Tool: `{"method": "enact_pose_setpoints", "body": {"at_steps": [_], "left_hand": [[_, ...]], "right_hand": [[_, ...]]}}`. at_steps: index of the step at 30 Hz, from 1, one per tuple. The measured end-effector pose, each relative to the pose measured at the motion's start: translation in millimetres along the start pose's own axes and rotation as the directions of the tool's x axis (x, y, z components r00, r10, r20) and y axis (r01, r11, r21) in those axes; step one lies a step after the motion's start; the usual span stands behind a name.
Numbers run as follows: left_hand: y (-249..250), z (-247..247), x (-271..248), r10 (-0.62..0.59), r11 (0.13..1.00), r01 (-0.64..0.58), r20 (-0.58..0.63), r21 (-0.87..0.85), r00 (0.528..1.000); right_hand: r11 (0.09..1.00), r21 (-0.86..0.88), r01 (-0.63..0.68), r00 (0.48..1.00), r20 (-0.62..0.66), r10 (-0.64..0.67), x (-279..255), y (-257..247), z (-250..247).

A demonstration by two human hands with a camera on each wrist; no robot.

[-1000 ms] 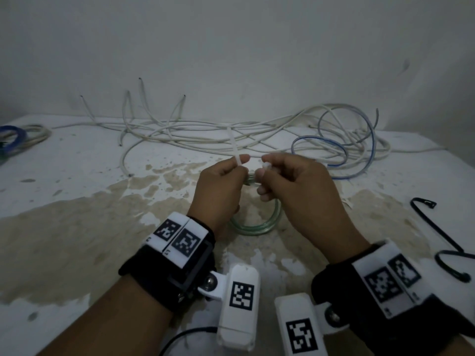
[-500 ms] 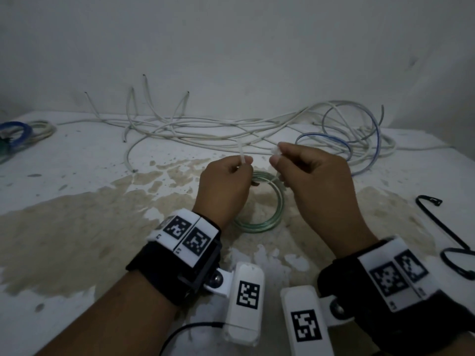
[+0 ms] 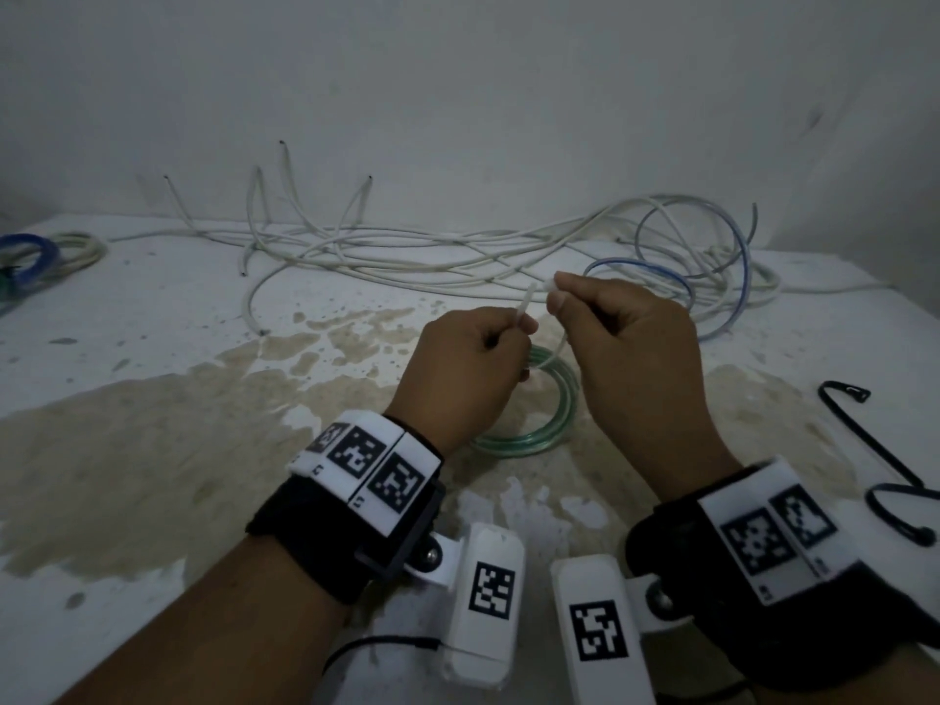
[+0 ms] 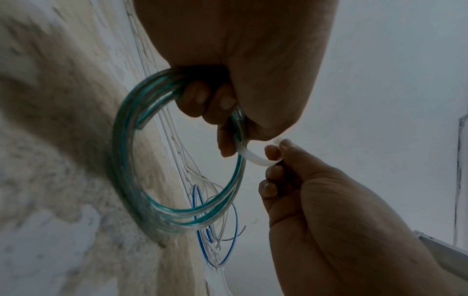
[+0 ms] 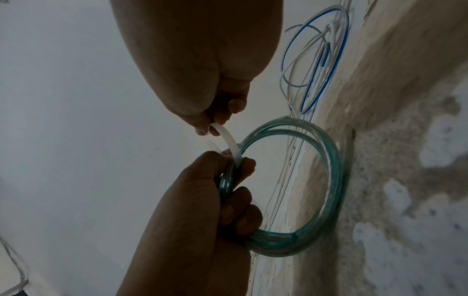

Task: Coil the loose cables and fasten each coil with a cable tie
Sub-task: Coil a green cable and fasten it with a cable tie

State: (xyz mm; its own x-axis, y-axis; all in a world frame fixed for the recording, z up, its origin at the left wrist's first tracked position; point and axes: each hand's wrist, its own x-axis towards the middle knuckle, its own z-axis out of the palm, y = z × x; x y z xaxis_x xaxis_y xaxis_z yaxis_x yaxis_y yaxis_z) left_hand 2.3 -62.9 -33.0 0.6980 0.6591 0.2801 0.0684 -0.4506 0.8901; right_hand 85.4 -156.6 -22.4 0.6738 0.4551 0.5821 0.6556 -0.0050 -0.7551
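Observation:
A coil of clear green cable [image 3: 554,414] stands on its lower edge on the stained table [image 3: 152,450]. My left hand [image 3: 511,335] grips the coil's top with curled fingers [image 4: 202,100]. A white cable tie [image 4: 253,158] loops under the coil's strands beside those fingers. One end of the cable tie [image 3: 525,305] sticks up from my left hand. My right hand [image 3: 557,297] pinches the tie's other end between thumb and forefinger, a little above and right of the left hand. In the right wrist view the cable tie [image 5: 231,142] runs from my right hand [image 5: 210,128] down to the coil [image 5: 331,180].
Loose white cables [image 3: 458,256] and blue wire [image 3: 712,277] lie tangled along the back of the table against the wall. Blue and pale coils [image 3: 30,256] sit at the far left edge. A black hooked cable [image 3: 875,450] lies at the right.
My hands were touching over the coil; the right hand has moved up and to the right with its end of the tie, opening a gap between them.

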Motion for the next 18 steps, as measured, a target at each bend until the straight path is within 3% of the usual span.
{"method": "enact_pose_setpoints", "body": {"at_steps": [7,18], "left_hand": [[0.6,-1.0,-1.6,0.050,0.999,-0.050,0.025,0.006,0.998],[0.0,0.0,-2.7,0.068,0.996,-0.070,0.050,0.049,0.996]], "right_hand": [[0.999,0.006,0.043,0.999,0.000,-0.043,-0.9,-0.4,1.6],[1.000,-0.018,-0.003,1.000,-0.001,0.003,0.0,0.9,2.1]]}}
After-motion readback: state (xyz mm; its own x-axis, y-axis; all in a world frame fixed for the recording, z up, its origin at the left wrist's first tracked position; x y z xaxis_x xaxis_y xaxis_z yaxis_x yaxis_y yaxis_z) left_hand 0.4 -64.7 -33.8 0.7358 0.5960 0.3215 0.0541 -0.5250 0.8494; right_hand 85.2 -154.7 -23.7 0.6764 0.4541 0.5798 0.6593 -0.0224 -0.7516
